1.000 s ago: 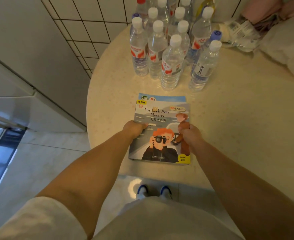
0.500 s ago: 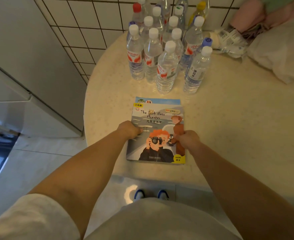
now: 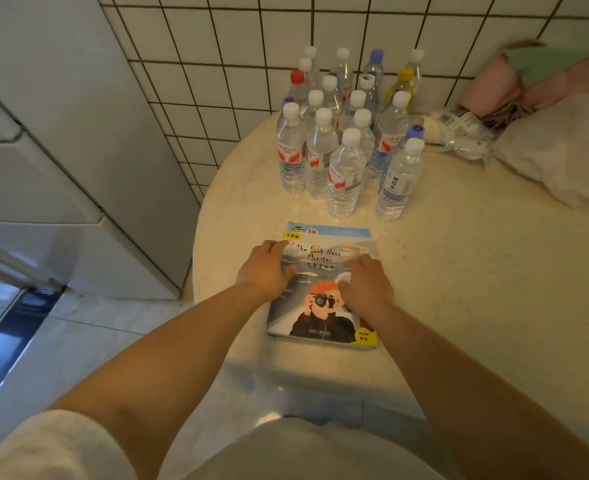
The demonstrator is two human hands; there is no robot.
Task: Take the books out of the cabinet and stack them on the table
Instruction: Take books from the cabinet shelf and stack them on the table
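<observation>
A thin book titled "The Loch Ness Monster" (image 3: 321,299) lies flat on top of another book whose blue edge (image 3: 331,229) shows beyond it, near the front edge of the round cream table (image 3: 476,271). My left hand (image 3: 269,268) rests palm down on the cover's left side, fingers spread toward its top left corner. My right hand (image 3: 364,284) lies flat on the cover's right side. Neither hand grips the book. The cabinet itself cannot be identified for certain.
Several water bottles (image 3: 345,143) stand in a cluster at the back of the table against the tiled wall. A white plastic bag (image 3: 563,157) and folded cloths (image 3: 528,74) sit at the back right. A grey appliance (image 3: 61,150) stands left of the table.
Both hands held the book by its side edges and set it down on the stack; now they have let go and lie flat on the cover, moved up toward its top.
</observation>
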